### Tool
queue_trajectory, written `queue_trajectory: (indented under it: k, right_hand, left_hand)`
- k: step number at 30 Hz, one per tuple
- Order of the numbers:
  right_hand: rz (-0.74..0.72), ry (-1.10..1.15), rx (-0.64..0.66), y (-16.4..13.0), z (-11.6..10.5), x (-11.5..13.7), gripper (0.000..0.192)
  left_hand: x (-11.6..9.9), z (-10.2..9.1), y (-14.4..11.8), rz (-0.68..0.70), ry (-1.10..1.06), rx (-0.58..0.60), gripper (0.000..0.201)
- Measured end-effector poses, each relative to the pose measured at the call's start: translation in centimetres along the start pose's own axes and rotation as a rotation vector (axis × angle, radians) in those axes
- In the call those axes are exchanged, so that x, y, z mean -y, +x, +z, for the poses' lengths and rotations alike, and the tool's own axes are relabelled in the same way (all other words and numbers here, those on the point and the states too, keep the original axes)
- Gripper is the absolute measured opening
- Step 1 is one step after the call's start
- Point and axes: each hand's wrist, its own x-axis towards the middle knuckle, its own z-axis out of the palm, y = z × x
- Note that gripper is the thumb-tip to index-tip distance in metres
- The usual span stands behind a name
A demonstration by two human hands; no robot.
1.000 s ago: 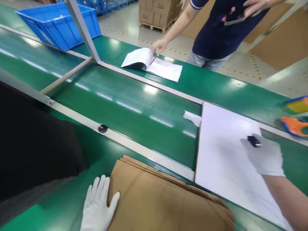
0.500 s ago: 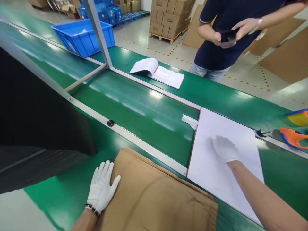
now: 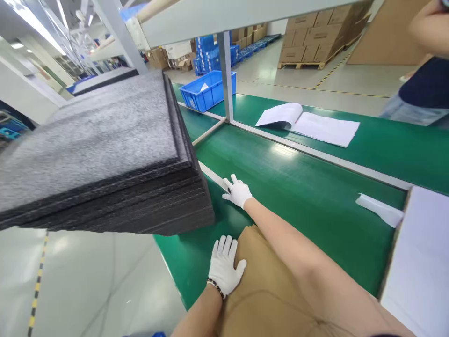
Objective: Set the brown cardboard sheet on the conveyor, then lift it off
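The left hand (image 3: 224,265), in a white glove with a bead bracelet at the wrist, lies flat with fingers spread on the near-left corner of a stack of brown cardboard sheets (image 3: 266,290), pressing on it and gripping nothing. The right hand (image 3: 238,191), also gloved, stretches farther out over the green conveyor belt (image 3: 308,196), its fingers loosely spread at the metal rail beside the stack of black foam sheets (image 3: 105,154); it closes on nothing, and whether the fingertips touch the lowest foam edge cannot be told. That foam stack sits at the near left, its corner overhanging the belt edge. The foam looks light, soft and slightly grippy (a coarse, open surface), so a single sheet would likely flex and sag if lifted by one corner; taking it along an edge with both hands seems safer. The belt is smooth and glossy. Farther off lie an open booklet (image 3: 308,124) and a blue crate (image 3: 210,89); at the right, a white board (image 3: 421,262) and a scrap of white paper (image 3: 380,209). Another person stands at the far right; pallets of cartons behind
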Motion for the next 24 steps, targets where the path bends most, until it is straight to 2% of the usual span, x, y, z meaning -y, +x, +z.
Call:
queue_trajectory:
  k: [2,4,8,18,24]
  right_hand:
    - [0.059,0.015,0.057,2.0,0.6,0.5,0.053]
    - [0.114,0.038,0.09,2.8,1.2,0.2,0.04]
    - [0.192,0.079,0.072,1.5,2.1,-1.1,0.039]
    - [0.437,0.155,0.016,-6.7,2.3,-4.3,0.033]
    - [0.61,0.169,-0.067,-14.0,2.9,-7.1,0.024]
  left_hand:
    - [0.1,0.3,0.0,-0.005,-0.019,0.005,0.061]
    - [0.2,0.5,0.1,-0.009,-0.025,0.022,0.062]
    - [0.2,0.4,0.2,-0.025,-0.027,0.06,0.062]
    - [0.1,-0.7,0.4,-0.017,-0.067,-0.007,0.058]
    - [0.2,-1.0,0.6,-0.004,-0.068,-0.032,0.053]
